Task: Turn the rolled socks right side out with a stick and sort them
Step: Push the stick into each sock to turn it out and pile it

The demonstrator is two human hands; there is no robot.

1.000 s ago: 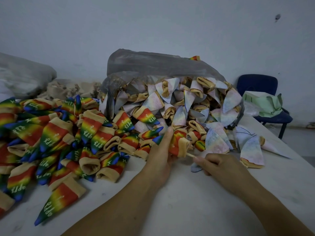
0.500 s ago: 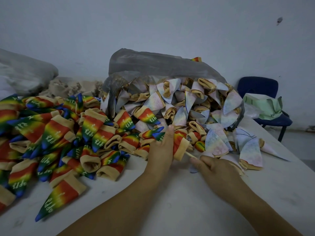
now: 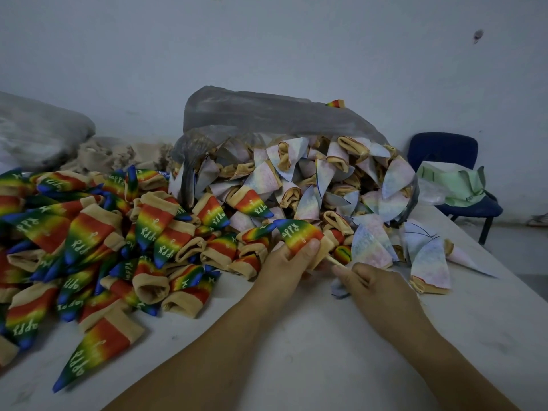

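Note:
My left hand (image 3: 284,266) grips a rainbow sock (image 3: 299,234) by its tan cuff end, the blue tip pointing up and left. A thin wooden stick (image 3: 334,261) pokes out of the cuff, and my right hand (image 3: 373,284) pinches its lower end. Left of my hands lies a pile of rainbow socks (image 3: 98,244) turned right side out. Behind them a heap of pale inside-out socks (image 3: 329,185) spills from a grey plastic bag (image 3: 261,111).
The white table (image 3: 326,345) runs to an edge at the right. A blue chair (image 3: 444,149) with a green bag (image 3: 453,188) stands beyond it. Another grey sack (image 3: 38,129) and beige cloth (image 3: 118,152) lie at the back left by the wall.
The sock on the stick has gone from mostly bunched orange to fully rainbow side out, its blue tip now showing. My left hand slid down to its cuff; my right hand stayed on the stick.

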